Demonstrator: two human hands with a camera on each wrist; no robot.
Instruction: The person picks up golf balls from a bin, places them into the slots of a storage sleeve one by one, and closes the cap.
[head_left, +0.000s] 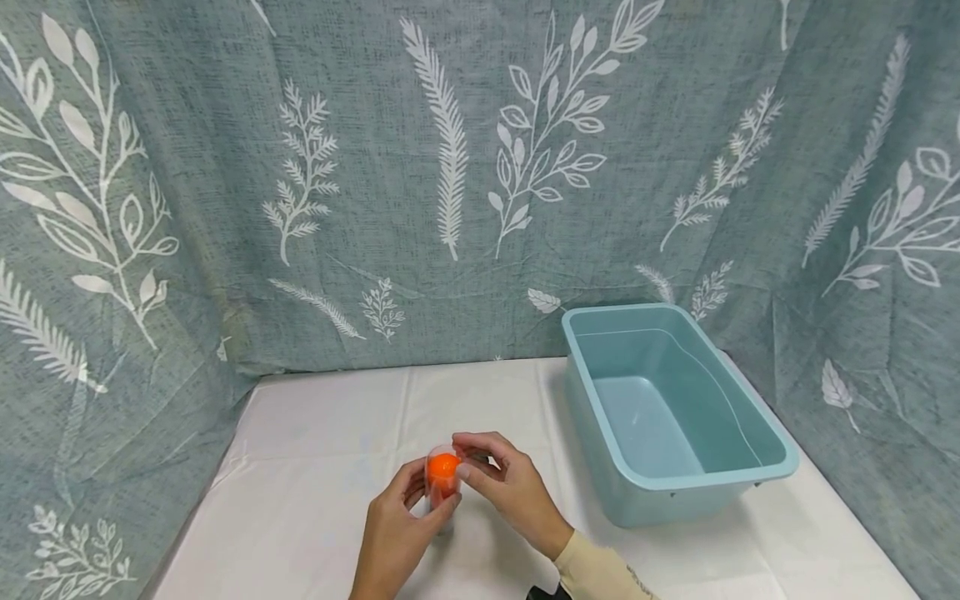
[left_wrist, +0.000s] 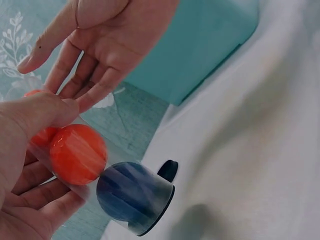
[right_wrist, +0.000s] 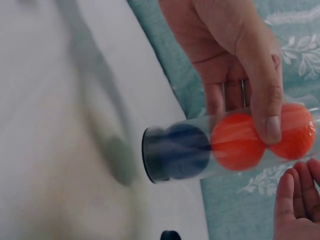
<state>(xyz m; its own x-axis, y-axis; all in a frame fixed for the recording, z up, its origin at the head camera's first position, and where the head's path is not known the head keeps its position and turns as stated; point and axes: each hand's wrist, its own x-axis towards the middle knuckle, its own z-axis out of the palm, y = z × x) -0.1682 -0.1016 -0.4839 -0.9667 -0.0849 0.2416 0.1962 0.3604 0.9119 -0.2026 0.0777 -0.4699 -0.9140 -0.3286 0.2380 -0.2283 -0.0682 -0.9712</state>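
Observation:
My left hand grips a clear tube with a black base, its thumb lying across the wall. Inside the tube are two orange balls and, at the base end, a dark blue ball. In the head view the tube stands roughly upright with an orange ball near its top. My right hand is beside that upper end, thumb and fingers apart around it. In the left wrist view its fingers look loosely extended with nothing between them. Whether its fingertips touch the tube, I cannot tell.
A teal plastic bin stands to the right on the white-covered table, with nothing visible inside. Leaf-patterned grey-green cloth hangs behind and at both sides. A black piece shows by the right sleeve.

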